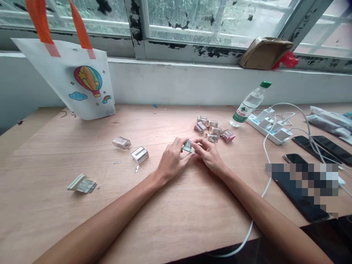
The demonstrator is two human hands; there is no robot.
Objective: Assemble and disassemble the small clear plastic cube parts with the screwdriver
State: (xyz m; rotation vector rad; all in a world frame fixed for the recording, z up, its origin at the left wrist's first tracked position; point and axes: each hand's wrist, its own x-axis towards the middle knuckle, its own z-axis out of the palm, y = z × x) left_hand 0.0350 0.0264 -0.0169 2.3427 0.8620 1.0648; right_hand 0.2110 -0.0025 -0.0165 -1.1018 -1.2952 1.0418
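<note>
Saw bare surface (49, 220) around a green-edged plastic piece (82, 184) and two clear cases (139, 155). Pinched a small green-and-clear case (188, 146) between the fingertips of left hand (173, 157) and right hand (209, 156), both partly curled, well back from the near edge. Saw clustered cases (211, 131) just beyond, then a water bottle (249, 104), its green label (241, 113) not surely readable, and a crowded right side: power strip (268, 128), phones (297, 194).

Smooth wood, clear plastic, dark gloss
The tabletop (165, 212) is smooth-looking wood; the small green case (187, 146) and the bottle (247, 104) look like plastic, the bottle clear and shiny. The far-left bag (66, 84) looks matt (its straps (79, 27) like cloth), the window frame (209, 53) rough with flaked paint, the phones (298, 200) at right glossy.
</note>
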